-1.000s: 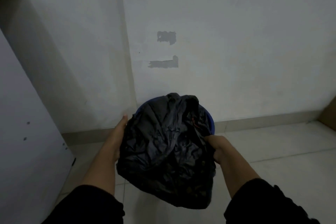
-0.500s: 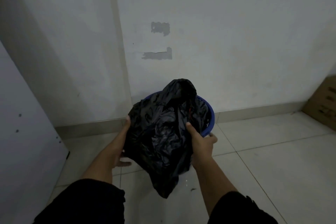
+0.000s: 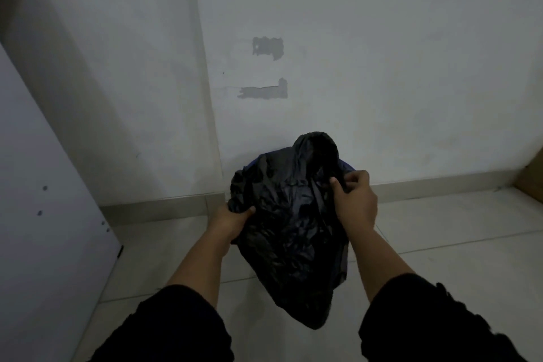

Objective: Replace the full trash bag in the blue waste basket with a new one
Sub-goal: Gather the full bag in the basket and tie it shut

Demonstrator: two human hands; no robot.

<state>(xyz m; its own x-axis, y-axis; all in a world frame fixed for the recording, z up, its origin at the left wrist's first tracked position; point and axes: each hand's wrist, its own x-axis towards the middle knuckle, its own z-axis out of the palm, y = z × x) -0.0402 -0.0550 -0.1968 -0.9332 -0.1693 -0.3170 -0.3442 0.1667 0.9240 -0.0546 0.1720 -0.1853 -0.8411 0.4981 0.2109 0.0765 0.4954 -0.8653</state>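
A crumpled black trash bag (image 3: 291,223) hangs in front of me, its lower tip drooping toward the floor. My left hand (image 3: 232,222) grips its left edge and my right hand (image 3: 355,200) pinches its upper right edge. Behind the bag stands the blue waste basket (image 3: 346,166), almost wholly hidden; only a sliver of blue rim shows at the upper right. Whether another bag lies inside the basket is hidden from me.
The basket stands against a white wall (image 3: 382,67) with two grey patches. A white board (image 3: 38,200) leans at the left. A cardboard box (image 3: 531,182) sits at the far right on the pale tiled floor (image 3: 455,244).
My right hand has climbed from the bag's lower right side to its upper right edge. My left hand has closed on the left edge. The bag now covers more of the basket rim.
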